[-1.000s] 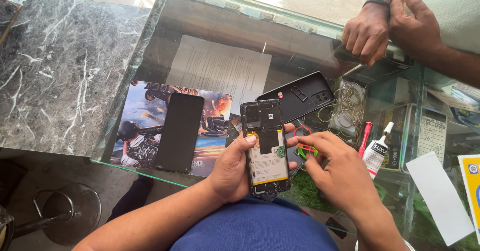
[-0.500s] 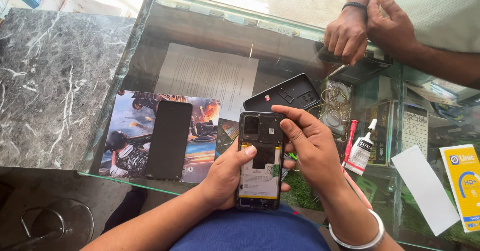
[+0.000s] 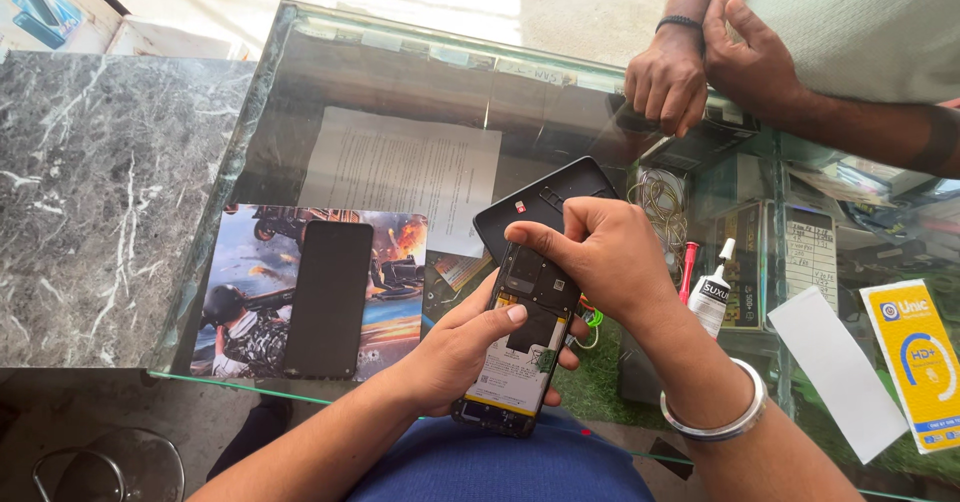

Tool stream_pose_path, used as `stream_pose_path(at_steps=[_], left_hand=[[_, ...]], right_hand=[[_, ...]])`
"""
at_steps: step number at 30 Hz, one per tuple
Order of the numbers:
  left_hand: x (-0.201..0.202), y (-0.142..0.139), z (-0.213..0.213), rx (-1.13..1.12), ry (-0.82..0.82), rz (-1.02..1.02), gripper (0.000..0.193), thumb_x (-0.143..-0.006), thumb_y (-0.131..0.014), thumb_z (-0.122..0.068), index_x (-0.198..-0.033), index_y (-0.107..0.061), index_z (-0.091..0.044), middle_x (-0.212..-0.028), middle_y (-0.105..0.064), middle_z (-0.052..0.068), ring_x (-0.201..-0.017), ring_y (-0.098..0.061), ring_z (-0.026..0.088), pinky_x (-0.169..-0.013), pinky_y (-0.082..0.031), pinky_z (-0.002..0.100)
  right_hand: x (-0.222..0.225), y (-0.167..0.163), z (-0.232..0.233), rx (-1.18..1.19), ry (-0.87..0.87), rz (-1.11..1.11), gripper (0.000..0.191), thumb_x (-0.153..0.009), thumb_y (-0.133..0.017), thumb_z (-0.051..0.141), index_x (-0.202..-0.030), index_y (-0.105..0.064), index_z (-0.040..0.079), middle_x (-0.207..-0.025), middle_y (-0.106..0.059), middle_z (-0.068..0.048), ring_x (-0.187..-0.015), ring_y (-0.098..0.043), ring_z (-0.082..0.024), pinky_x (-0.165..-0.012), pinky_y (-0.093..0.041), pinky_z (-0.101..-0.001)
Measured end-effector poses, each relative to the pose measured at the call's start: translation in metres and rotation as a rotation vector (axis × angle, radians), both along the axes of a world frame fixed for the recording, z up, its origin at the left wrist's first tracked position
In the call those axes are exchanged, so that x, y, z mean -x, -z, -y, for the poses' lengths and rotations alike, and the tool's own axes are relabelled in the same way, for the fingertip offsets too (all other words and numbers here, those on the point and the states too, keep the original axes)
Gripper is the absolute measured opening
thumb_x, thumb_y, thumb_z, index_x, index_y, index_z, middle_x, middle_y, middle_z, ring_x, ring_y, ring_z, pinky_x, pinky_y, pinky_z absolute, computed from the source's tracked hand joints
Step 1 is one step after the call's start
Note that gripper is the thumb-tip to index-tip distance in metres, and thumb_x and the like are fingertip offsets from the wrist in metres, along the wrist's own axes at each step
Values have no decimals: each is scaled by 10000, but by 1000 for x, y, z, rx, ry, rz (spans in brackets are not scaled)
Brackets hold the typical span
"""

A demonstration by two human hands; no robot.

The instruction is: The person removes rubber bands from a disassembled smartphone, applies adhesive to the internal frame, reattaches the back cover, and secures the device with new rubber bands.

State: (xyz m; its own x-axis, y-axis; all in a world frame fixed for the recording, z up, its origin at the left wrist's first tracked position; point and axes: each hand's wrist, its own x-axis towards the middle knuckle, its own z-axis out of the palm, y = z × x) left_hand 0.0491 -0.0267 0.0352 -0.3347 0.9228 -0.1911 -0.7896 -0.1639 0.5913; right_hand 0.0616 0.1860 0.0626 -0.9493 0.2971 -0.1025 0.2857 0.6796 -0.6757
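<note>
L hand cups the opened phone from below, thumb across its back, above the glass counter edge. R hand arches over, fingertips pinching the phone's top w/ wrist bent.

On the glass counter, the opened phone sits at centre in the left hand with the right hand over its top, the back cover at twelve o'clock, a screen panel on a printed mat at nine, a glue bottle at three.
</note>
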Motion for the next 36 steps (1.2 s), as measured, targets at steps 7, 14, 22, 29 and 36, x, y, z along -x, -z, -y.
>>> stream_pose_path(at_steps=[7,14,22,29,36], left_hand=[[6,-4,6,-55,7,109,574,-1047,-445,-233,-1591,-277,-167,-1347,-603,243,-1099,-680,300,-818,-632,483],[9,-4,2,-19,84,36,553,-1054,-442,-220,-1581,-291,-143,-1335,-607,226,-1105,-675,291,-842,-626,469],[7,-10,-5,74,109,11,544,-1037,-436,-238,-1561,-305,-163,-1348,-620,209,-1103,-682,271,-821,-625,455],[14,-14,6,-45,36,51,605,-1036,-482,-263,-1592,-268,-157,-1356,-602,252,-1124,-677,301,-841,-627,489],[10,-15,4,-65,-13,54,621,-1044,-497,-279,-1602,-264,-138,-1374,-570,255,-1164,-652,318,-859,-623,515]], right_hand=[[7,-14,-17,676,-557,45,387,-982,-630,228,-1352,-624,114,-937,-634,1,-894,-597,-63,-796,-502,-238],[17,-12,-11,615,-407,68,212,-1007,-599,261,-1031,-663,60,-859,-686,24,-806,-598,-40,-718,-513,-232],[27,-13,-13,235,-382,261,443,-880,-868,309,-833,-671,-86,-719,-633,-96,-667,-531,-114,-568,-450,-295],[10,-9,-24,795,-67,3,308,-809,-782,174,-1065,-726,13,-854,-774,-33,-752,-698,-93,-640,-558,-247],[-19,7,-18,697,-50,2,292,-907,-743,215,-1087,-766,-14,-857,-778,-41,-738,-684,-62,-640,-555,-213]])
